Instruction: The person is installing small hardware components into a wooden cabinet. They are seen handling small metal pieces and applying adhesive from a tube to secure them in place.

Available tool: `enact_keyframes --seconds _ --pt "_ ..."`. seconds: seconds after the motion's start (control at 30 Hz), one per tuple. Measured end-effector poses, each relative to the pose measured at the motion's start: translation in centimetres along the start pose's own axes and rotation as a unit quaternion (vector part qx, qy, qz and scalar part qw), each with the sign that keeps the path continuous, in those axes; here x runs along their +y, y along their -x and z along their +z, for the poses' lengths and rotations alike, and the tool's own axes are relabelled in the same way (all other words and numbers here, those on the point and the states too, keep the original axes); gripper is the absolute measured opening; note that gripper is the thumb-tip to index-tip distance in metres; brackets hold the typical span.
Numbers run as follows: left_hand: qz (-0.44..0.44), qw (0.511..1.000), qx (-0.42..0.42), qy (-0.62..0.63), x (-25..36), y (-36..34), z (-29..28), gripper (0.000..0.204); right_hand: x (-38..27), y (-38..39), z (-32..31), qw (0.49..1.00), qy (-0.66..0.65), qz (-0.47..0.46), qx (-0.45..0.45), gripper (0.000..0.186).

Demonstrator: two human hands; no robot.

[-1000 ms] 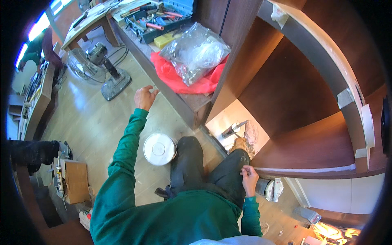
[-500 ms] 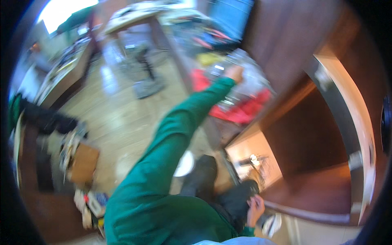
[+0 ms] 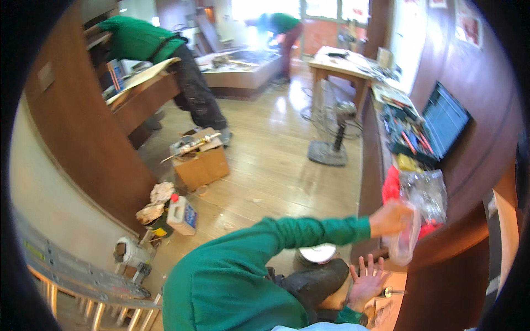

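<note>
My left hand [image 3: 391, 218] grips a clear plastic tub [image 3: 403, 245] by its upper end. The tub is tilted and hangs just above my right hand [image 3: 367, 280]. That right hand lies palm up with its fingers spread, apart from the tub. Whether anything small lies on the palm cannot be made out. Beyond the tub, a clear plastic bag [image 3: 428, 194] with unclear contents rests on red cloth or plastic [image 3: 391, 183] along the shelf.
An open toolbox [image 3: 448, 122] holds several tools on the shelf. A fan [image 3: 331, 150] stands on the floor, and a white bucket [image 3: 317, 254] is by my knee. To the left are a cardboard box [image 3: 204, 168], a jug [image 3: 181, 215] and a ladder [image 3: 83, 281]. Two people in green work farther off.
My left hand has left the bag on the shelf and come nearer with the clear tub. My right hand has risen and opened. The view has swung toward the room.
</note>
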State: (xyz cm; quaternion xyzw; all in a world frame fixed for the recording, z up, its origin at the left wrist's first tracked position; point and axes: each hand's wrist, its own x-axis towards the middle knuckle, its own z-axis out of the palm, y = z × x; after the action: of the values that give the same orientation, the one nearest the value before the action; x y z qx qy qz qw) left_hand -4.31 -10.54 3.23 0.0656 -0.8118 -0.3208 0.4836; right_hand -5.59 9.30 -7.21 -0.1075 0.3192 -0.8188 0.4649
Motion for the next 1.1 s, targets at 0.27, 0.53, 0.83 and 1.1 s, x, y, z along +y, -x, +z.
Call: enact_keyframes --seconds 0.27,0.53,0.83,1.1 --pt "-0.224 0.972 -0.059 0.04 5.0 22.3 0.8 0.055 7.2 3.6 -5.6 0.994 -0.036 0.089 0.056 0.061" --pt "-0.295 0.949 -0.112 -0.009 7.9 23.5 1.2 0.066 3.7 7.6 -8.4 0.98 0.013 0.188 -0.068 0.076" --pt "-0.275 0.936 -0.203 -0.091 7.2 26.1 0.8 0.066 5.0 8.0 -8.3 0.99 -0.003 0.117 -0.075 0.071" --pt "-0.256 0.934 -0.163 -0.189 3.9 29.2 -1.4 0.046 8.3 7.1 -9.1 0.932 0.326 0.082 0.137 0.029"
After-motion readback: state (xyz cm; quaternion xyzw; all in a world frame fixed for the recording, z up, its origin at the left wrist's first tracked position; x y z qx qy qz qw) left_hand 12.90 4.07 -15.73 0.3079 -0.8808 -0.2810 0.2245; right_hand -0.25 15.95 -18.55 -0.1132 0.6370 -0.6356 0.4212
